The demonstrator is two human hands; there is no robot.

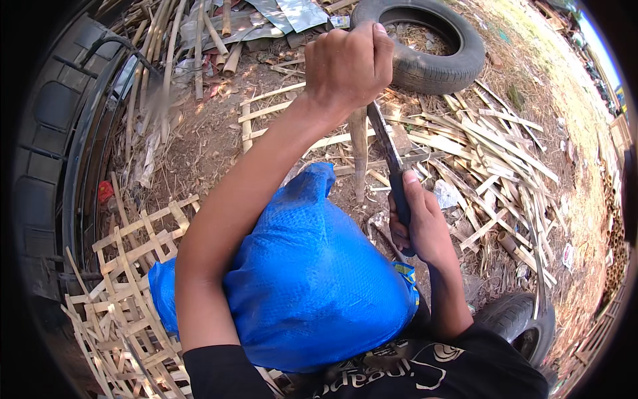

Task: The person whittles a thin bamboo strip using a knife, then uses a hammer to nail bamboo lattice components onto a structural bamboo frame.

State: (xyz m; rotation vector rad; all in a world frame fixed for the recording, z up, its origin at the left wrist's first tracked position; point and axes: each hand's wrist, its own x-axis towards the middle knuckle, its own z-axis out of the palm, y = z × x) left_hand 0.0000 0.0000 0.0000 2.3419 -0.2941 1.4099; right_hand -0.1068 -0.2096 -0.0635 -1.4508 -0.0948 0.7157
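My left hand (349,70) is raised at arm's length, closed in a fist round the upper end of a bamboo stake (359,156). The stake hangs down from the fist and narrows toward the ground. Lower and to the right, my right hand (424,219) grips the dark handle of a long knife (387,139). Its blade points up and slants beside the stake, the tip reaching just under my left fist; whether blade and stake touch, I cannot tell. A blue woven plastic sheet (319,266) covers my lap beneath the left forearm.
Split bamboo strips (485,159) lie heaped on the right. A tyre (438,66) rests beyond my hands, another tyre (512,322) near my right elbow. Woven bamboo lattice (133,292) spreads at lower left, beside a metal-framed structure (60,146). Bamboo poles (169,60) lie far left.
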